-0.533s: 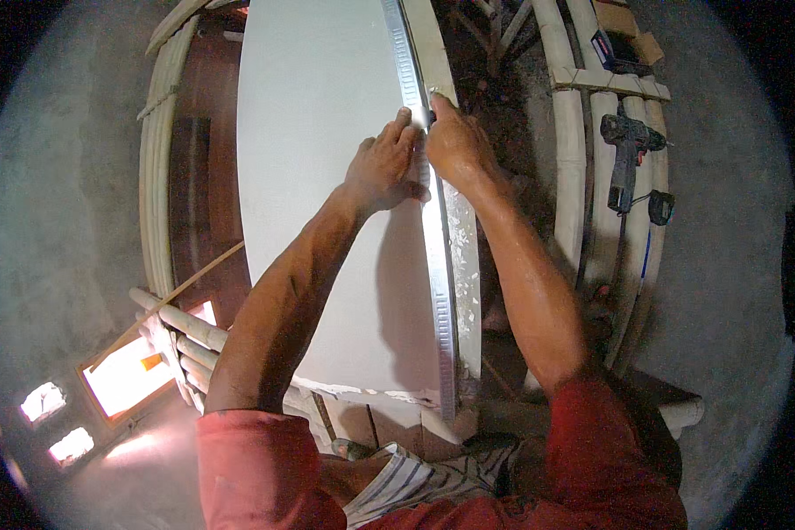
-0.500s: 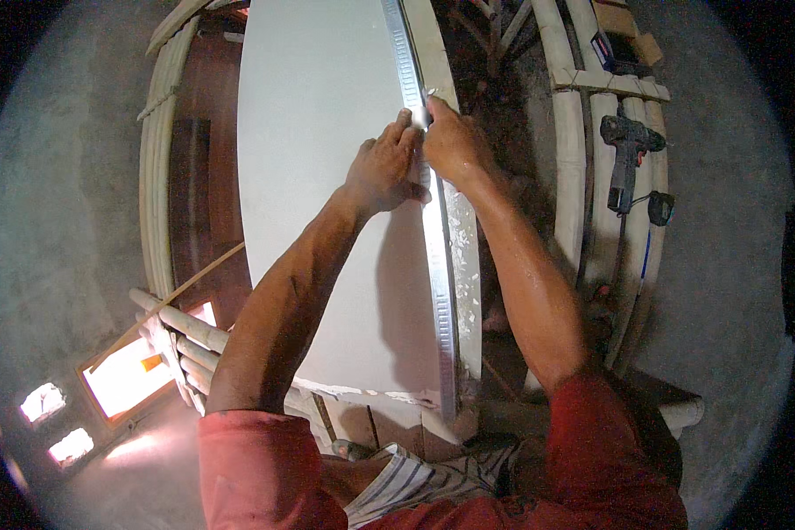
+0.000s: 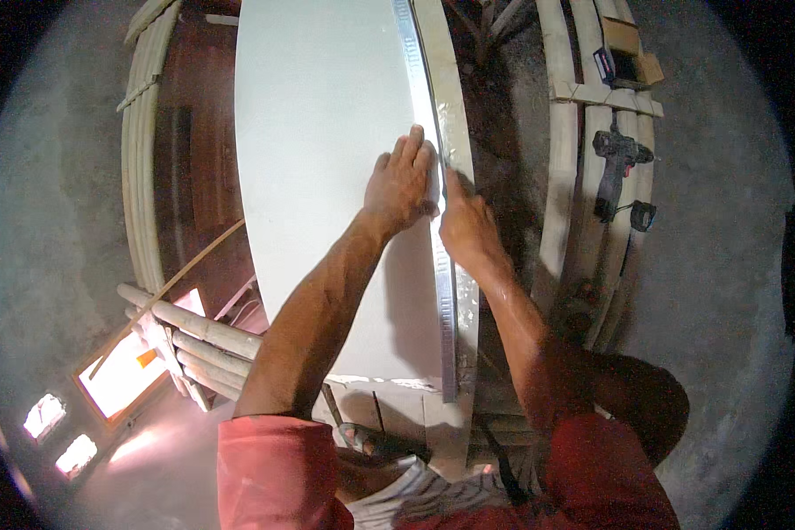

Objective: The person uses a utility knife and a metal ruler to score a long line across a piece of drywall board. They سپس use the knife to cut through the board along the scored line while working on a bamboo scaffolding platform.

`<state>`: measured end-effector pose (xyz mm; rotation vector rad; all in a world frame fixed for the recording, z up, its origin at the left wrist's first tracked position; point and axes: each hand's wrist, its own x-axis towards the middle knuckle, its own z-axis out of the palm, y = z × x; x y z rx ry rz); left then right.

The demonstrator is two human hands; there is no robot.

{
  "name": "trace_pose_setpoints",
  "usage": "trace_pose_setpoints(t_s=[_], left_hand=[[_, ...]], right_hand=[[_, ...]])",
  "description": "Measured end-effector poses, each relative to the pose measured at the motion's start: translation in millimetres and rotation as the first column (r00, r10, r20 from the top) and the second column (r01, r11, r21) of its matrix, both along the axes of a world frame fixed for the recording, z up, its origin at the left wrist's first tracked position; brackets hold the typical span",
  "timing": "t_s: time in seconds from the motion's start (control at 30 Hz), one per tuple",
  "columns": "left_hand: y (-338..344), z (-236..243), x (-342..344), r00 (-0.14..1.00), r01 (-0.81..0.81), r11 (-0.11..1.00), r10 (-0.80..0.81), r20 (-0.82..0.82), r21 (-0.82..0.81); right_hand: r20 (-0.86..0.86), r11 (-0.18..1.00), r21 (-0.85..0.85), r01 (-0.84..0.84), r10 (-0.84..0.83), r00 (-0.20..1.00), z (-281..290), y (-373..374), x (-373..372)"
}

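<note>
A large white board [image 3: 318, 106] lies lengthwise in front of me. Along its right side runs a long metal strip [image 3: 447, 327] with a slotted pattern. My left hand [image 3: 402, 184] presses down on the strip and board edge, fingers stretched forward and thumb near the strip. Just right of the strip, my right hand [image 3: 473, 228] is closed, its index finger pointing forward along the strip's edge. What it grips is hidden by the fingers. White flakes lie on the narrow band of board [image 3: 468, 322] beyond the strip.
On a bamboo bench [image 3: 564, 177] at the right lie a cordless drill [image 3: 611, 168], a small dark tool, possibly a tape measure [image 3: 642, 215], and an open cardboard box [image 3: 623, 40]. Bamboo poles [image 3: 141, 168] stand at the left, with a thin stick [image 3: 194, 263] near them.
My right hand has moved toward me along the strip's right edge. The left hand has shifted slightly nearer and lies flatter. The whole view has shifted a little.
</note>
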<state>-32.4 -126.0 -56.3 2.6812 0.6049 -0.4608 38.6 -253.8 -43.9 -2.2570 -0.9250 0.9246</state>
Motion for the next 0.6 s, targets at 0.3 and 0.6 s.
trace_pose_setpoints(t_s=[0.3, 0.6], left_hand=[[2.9, 6.3, 7.9, 0.996, -0.028, 0.999, 0.025, -0.085, -0.034], [3.4, 3.2, 8.7, 0.989, -0.051, 0.996, 0.04, -0.145, -0.073]], right_hand=[[-0.201, 0.978, -0.122, 0.169, -0.191, 0.961, 44.6, -16.8, 19.7], [0.009, 0.974, -0.172, 0.15, -0.15, 0.989, -16.0, 88.4, 47.6]])
